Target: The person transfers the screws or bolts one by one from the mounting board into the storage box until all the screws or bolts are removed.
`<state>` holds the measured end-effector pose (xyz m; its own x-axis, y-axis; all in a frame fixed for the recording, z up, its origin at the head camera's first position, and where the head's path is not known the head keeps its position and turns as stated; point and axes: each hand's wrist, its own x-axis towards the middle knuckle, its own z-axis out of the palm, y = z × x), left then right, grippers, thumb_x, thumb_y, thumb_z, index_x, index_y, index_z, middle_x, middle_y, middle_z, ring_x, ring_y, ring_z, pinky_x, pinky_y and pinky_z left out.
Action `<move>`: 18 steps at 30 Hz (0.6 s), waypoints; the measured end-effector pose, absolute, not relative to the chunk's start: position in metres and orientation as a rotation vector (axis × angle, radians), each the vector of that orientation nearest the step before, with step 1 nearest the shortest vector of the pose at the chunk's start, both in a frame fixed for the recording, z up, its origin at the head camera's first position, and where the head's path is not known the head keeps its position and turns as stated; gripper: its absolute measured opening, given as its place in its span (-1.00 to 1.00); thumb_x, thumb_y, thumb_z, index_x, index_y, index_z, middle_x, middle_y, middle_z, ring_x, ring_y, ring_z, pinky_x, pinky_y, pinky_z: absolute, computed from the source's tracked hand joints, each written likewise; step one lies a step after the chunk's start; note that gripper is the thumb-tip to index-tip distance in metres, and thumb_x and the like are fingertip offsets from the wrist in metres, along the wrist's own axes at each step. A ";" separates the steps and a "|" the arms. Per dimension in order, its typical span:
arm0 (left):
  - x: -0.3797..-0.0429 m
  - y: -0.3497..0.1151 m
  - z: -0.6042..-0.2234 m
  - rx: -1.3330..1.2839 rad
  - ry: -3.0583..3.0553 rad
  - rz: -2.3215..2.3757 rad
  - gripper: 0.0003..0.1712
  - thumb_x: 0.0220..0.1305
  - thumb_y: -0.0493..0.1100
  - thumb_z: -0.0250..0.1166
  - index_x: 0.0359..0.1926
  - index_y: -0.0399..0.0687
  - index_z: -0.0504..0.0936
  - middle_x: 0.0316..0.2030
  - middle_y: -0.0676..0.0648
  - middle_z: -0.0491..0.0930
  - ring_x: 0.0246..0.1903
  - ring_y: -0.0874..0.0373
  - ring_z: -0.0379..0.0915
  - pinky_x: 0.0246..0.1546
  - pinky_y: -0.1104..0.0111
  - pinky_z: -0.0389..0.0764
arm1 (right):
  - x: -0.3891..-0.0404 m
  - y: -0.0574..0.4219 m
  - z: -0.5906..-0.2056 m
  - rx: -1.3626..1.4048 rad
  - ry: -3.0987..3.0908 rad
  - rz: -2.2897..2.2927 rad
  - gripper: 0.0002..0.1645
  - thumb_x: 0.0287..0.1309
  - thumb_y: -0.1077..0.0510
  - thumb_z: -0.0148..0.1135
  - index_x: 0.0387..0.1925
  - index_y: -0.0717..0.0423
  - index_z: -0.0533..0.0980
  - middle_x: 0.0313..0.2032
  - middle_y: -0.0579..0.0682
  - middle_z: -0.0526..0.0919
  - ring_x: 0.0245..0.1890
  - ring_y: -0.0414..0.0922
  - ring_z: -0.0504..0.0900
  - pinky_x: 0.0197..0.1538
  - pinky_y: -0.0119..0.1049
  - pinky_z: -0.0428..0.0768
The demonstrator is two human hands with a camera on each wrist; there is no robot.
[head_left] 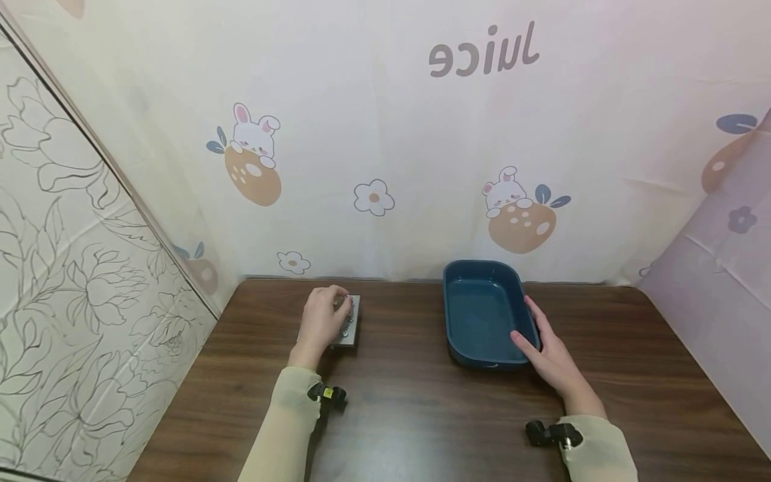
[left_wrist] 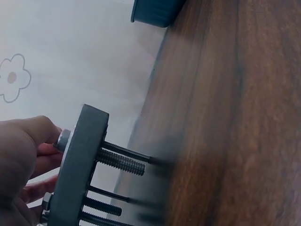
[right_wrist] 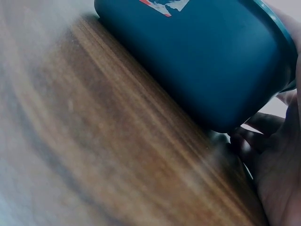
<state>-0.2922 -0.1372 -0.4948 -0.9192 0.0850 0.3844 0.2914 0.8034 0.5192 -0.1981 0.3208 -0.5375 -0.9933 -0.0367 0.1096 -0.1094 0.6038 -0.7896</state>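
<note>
In right hand (head_left: 553, 359), 1 blue dish (head_left: 484, 311)

Bolts (left_wrist: 122, 162) partly hidden, count uncertain

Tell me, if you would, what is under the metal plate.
Threaded shafts jut from beneath the metal plate in the left wrist view; in the head view, the plate covers its underside.
</note>
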 end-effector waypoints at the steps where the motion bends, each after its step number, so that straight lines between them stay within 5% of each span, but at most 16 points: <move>1: -0.292 -0.138 -0.495 -0.289 -2.643 -0.846 -0.85 0.37 -0.09 0.31 -0.17 -0.04 0.70 -0.18 -0.05 0.72 0.08 -0.01 0.49 0.12 0.03 0.51 | -0.198 0.321 -0.538 0.125 -2.737 1.358 -0.02 0.44 -0.17 0.11 0.57 -0.55 -0.30 0.61 0.05 -0.19 0.49 0.41 -0.04 0.19 0.62 0.05; 18: -0.290 -0.140 -0.487 -0.347 -2.566 -0.881 -0.88 0.34 -0.10 0.31 -0.18 -0.01 0.70 -0.21 0.00 0.74 -0.06 0.05 0.56 0.01 0.07 0.56 | -0.201 0.326 -0.537 0.106 -2.608 1.601 -0.01 0.40 -0.05 0.22 0.60 -0.40 -0.17 0.53 0.29 0.02 0.46 0.31 0.08 0.31 0.46 0.14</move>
<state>-0.2895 -0.1401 -0.4870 -0.8877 0.1010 0.4492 0.3556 0.7701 0.5296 -0.2006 0.3259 -0.5368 -0.9945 -0.0174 0.1036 -0.1002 0.4520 -0.8864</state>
